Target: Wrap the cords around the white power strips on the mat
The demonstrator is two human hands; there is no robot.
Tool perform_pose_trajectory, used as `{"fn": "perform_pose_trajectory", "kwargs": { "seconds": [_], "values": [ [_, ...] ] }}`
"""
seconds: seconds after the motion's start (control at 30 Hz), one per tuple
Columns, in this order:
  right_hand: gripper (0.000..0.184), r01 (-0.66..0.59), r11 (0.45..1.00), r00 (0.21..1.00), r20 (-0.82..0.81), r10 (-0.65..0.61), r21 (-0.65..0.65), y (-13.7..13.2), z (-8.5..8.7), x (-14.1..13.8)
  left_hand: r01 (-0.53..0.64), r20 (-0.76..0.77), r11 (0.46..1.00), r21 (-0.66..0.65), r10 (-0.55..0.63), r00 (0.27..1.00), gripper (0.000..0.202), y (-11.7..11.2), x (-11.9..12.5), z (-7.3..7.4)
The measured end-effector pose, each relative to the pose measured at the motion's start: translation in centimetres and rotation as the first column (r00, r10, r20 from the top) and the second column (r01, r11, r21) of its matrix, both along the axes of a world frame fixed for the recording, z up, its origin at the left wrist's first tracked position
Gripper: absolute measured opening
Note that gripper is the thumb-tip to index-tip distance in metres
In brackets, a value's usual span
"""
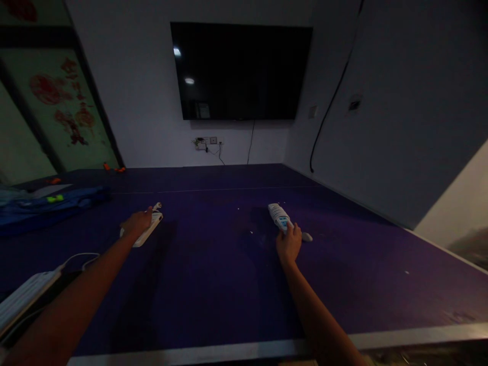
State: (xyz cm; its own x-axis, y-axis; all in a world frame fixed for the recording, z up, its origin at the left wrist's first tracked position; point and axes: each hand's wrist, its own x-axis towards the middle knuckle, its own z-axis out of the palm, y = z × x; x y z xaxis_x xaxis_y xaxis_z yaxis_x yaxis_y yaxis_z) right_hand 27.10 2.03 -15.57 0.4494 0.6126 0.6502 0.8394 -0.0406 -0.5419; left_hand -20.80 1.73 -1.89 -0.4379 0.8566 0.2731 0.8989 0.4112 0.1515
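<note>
My left hand (pixel 138 222) is on a flat white power strip (pixel 149 232) that lies on the purple tabletop. Its fingers are closed over the strip and cover much of it. A short white cord end (pixel 157 206) shows just beyond them. Farther right, my right hand (pixel 288 243) grips the near end of another white power strip (pixel 276 212), which has its cord wound round it and a blue patch near my fingers. A small white rounded piece, perhaps its plug (pixel 306 237), lies beside that hand.
A third white power strip (pixel 28 297) with a cord lies at the lower left, near my forearm. Blue cloth (pixel 57 203) is heaped on the left of the purple table (pixel 213 264). A television (pixel 244 71) hangs above wall sockets (pixel 209 141); a black cable (pixel 330 109) dangles at the right.
</note>
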Motion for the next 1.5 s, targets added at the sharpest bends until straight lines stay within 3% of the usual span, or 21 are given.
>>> {"fn": "perform_pose_trajectory", "kwargs": {
  "seconds": [0.1, 0.2, 0.37, 0.47, 0.57, 0.73, 1.0, 1.17, 1.33, 1.4, 1.5],
  "values": [
    [0.049, 0.007, 0.999, 0.999, 0.035, -0.006, -0.044, 0.1, 0.1, -0.4, 0.006, -0.066, 0.999, 0.040, -0.003, 0.998, 0.055, -1.3, 3.3, -0.6],
    [0.051, 0.027, 0.993, 0.997, 0.069, -0.019, -0.111, 0.3, 0.3, -0.8, 0.162, -0.186, 0.963, 0.215, -0.123, 0.975, 0.051, -2.9, 8.8, -1.7],
    [0.056, 0.098, 0.970, 0.991, 0.108, -0.075, -0.222, 0.7, 0.8, -0.9, 0.380, -0.058, 0.881, 0.283, -0.380, 0.923, 0.047, -5.2, 18.5, -5.1],
    [0.061, 0.161, 0.953, 0.984, 0.115, -0.135, -0.256, 1.1, 1.1, -0.6, 0.363, 0.033, 0.856, 0.368, -0.402, 0.915, 0.047, -5.8, 21.2, -7.4],
    [0.068, 0.196, 0.941, 0.978, 0.119, -0.169, -0.275, 1.7, 1.1, 0.1, 0.341, 0.069, 0.844, 0.414, -0.403, 0.913, 0.047, -5.8, 21.6, -9.2],
    [0.071, 0.239, 0.934, 0.970, 0.118, -0.214, -0.266, 2.8, 1.0, 1.3, 0.434, 0.073, 0.785, 0.442, -0.514, 0.855, 0.044, -5.5, 21.4, -10.8],
    [0.066, 0.232, 0.927, 0.960, 0.220, -0.171, -0.293, 4.0, 1.5, 1.6, 0.492, 0.116, 0.740, 0.458, -0.598, 0.793, 0.040, -5.5, 22.2, -11.4],
    [0.062, 0.211, 0.922, 0.965, 0.218, -0.145, -0.324, 4.1, 1.7, 2.1, 0.471, 0.177, 0.763, 0.443, -0.590, 0.788, 0.040, -5.4, 22.2, -11.3],
    [0.060, 0.141, 0.978, 0.985, 0.122, -0.123, -0.155, 2.5, 3.0, 1.2, 0.443, 0.258, 0.742, 0.503, -0.618, 0.743, 0.043, -5.3, 22.3, -11.1],
    [0.060, 0.083, 0.994, 0.995, 0.059, -0.079, -0.066, 1.4, 3.8, -0.2, 0.428, 0.322, 0.714, 0.554, -0.658, 0.681, 0.044, -5.3, 22.5, -11.2],
    [0.066, -0.069, 0.995, 0.991, -0.105, 0.077, 0.074, -0.5, 5.2, -3.4, 0.391, 0.445, 0.672, 0.629, -0.724, 0.527, 0.045, -5.3, 22.9, -11.4]
  ]
}}
